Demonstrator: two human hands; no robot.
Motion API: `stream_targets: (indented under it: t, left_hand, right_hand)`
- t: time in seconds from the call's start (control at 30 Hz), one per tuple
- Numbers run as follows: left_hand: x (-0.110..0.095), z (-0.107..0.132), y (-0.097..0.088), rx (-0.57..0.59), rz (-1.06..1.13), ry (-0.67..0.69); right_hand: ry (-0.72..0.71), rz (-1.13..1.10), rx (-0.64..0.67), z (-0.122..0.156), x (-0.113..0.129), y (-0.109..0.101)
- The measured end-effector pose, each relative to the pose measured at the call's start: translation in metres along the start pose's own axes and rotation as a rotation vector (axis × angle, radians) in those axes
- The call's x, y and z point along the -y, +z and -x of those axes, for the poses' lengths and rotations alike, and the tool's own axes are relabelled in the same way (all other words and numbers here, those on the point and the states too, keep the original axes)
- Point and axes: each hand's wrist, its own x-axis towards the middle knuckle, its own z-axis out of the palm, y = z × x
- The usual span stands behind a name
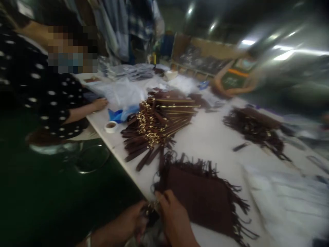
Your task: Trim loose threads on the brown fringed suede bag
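At the near table edge my left hand (135,219) is closed on a dark strap with gold metal hardware (149,208); blur hides its exact shape. My right hand (173,211) is beside it, fingers bent and closed at the other side of that hardware, next to the bag's corner. A flat dark brown bag with fringe (200,195) lies on the table just right of my hands. Beyond it is a pile of brown straps with gold clasps and chains (154,127), several of them fanned toward the table edge.
Along the white table (208,133) are a tape roll (111,127), clear plastic bags (120,92), another brown fringed heap (257,130) and white packaging (290,199). A person in polka dots (48,85) sits at left; another person (236,77) is at the far side.
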Motion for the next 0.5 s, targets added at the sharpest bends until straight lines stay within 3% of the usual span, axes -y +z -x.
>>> stream_targets:
  t: [0.17,0.3,0.5]
  left_hand:
    - [-0.003,-0.001,-0.003,-0.025,-0.004,-0.061]
    - [-0.005,-0.008,0.002,0.002,-0.010,-0.027]
    - [-0.013,0.004,0.002,-0.001,0.009,-0.020]
  right_hand:
    - [-0.179,-0.001,0.063,-0.016,-0.007,0.000]
    - [-0.184,-0.016,0.052,-0.018,-0.011,0.003]
    - [-0.247,-0.198,0.059,-0.017,-0.015,0.008]
